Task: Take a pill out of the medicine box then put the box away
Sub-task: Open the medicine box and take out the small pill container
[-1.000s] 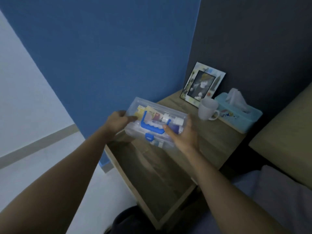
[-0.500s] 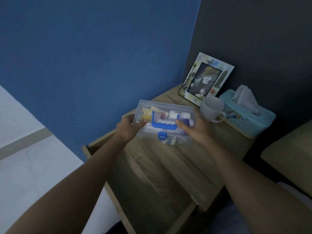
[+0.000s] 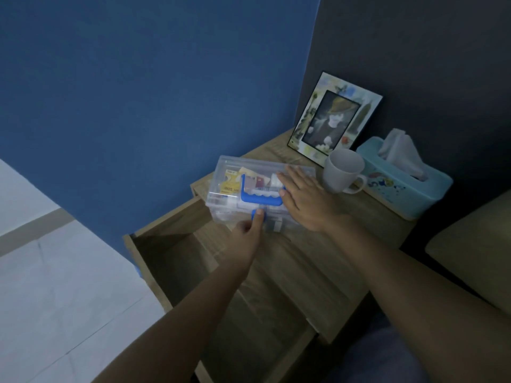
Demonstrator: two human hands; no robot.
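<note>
Head view: clear medicine box set on wooden surface at centre frame, lid down, blue handle folded flat on top. Right hand spread flat, fingers apart, pressing lid at its right end; gripping nothing. Left hand loosely curled, thumb tip resting on blue latch at front edge; not clamped on it. Step judged: releasing the latch. Advised: lever latch upward from its lower lip, keep right palm steady so box cannot slide toward open drawer at lower left, then shift palm clear before raising lid. White mug just beside box on right; lid swing to be kept clear of it.
</note>
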